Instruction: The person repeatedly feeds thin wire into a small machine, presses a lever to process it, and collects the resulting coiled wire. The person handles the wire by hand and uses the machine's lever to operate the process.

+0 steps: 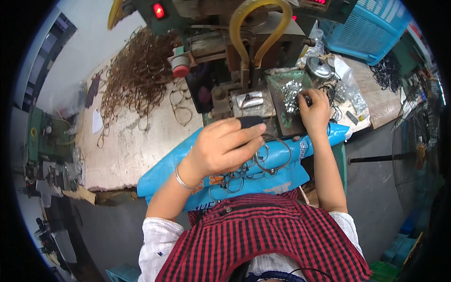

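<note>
My left hand has a black cover on one finger and a bangle at the wrist. From its fingertips hangs a thin brown wire frame with rounded loops, like an eyeglass rim. Below, more looped frames lie on a blue plastic sheet across my lap. My right hand reaches to a pile of small silvery metal parts on a dark metal tray. Its thumb and fingertips come together at the pile's edge; whether a part is between them is hidden.
Ahead stands a bench machine with a looped yellow hose and a red push button. A large tangle of brown frames covers the left worktable. At right are a lidded metal pot, a blue basket and a fan.
</note>
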Demonstrator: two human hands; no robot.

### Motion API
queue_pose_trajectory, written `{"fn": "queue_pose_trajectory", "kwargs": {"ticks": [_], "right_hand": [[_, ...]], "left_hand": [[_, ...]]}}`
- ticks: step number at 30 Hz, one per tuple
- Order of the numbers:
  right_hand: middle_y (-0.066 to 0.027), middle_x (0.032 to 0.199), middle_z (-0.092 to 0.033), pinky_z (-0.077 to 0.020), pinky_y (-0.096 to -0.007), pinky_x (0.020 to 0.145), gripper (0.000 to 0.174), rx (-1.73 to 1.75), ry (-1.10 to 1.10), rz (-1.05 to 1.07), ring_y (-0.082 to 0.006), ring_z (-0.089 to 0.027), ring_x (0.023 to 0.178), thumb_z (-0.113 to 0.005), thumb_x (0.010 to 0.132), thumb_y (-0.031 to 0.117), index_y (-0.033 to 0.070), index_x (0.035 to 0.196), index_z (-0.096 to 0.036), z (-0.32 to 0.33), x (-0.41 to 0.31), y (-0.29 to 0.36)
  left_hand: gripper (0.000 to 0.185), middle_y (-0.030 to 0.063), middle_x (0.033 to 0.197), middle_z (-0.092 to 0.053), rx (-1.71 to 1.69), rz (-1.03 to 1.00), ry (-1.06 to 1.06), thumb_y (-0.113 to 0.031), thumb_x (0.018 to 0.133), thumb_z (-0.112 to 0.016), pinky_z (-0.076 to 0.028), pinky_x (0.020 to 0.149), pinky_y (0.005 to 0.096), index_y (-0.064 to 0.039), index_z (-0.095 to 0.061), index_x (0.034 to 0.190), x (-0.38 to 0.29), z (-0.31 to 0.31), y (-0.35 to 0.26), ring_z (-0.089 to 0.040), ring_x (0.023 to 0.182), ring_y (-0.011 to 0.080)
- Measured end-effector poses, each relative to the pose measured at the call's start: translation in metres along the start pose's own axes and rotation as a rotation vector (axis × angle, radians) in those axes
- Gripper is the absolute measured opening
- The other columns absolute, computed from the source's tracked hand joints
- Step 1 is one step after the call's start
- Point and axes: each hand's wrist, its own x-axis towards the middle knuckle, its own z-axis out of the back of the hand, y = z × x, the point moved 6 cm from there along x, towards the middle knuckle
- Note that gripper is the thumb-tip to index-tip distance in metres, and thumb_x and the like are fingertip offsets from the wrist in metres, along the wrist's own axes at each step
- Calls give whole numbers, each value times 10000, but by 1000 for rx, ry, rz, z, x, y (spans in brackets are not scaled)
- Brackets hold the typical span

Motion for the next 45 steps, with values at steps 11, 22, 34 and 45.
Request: {"fn": "queue_pose_trajectory", "kwargs": {"ticks": [11,22,34,45], "right_hand": [[-10,848,-744,-498,-225,743,171,374,106,-386,-49,-642,788,-784,888,143,22,1005,-757,7,-20,-12],[-20,862,-751,-493,-222,661,209,602,185,-279,-59,-636,739,-777,868,152,35,1041,-760,-23,-9,-15],[-52,959,-732,-512,-258,847,277,973,305,-174,-108,-673,906,-742,828,30,-7,1095,-681,22,14,100],[-37,870,-726,-502,-253,856,584,1229,358,-375,-89,-649,878,-756,804,-11,-60,1329,-504,1,12,138]], "left_hand": [[407,157,1092,-706,412,635,24,-275,818,-813,-551,650,405,-46,-694,1134,-82,28,4,-666,764,288],[523,253,1150,-616,-290,942,768,-376,915,-723,-557,800,469,-29,-586,1282,-126,-86,-57,-663,959,417],[353,190,929,-746,193,1374,267,-351,955,-678,-560,708,463,-16,-681,1066,-147,70,129,-705,796,398],[663,155,878,-696,392,1602,-199,-246,706,-874,-529,770,431,8,-574,1239,-275,39,208,-669,798,349]]}}
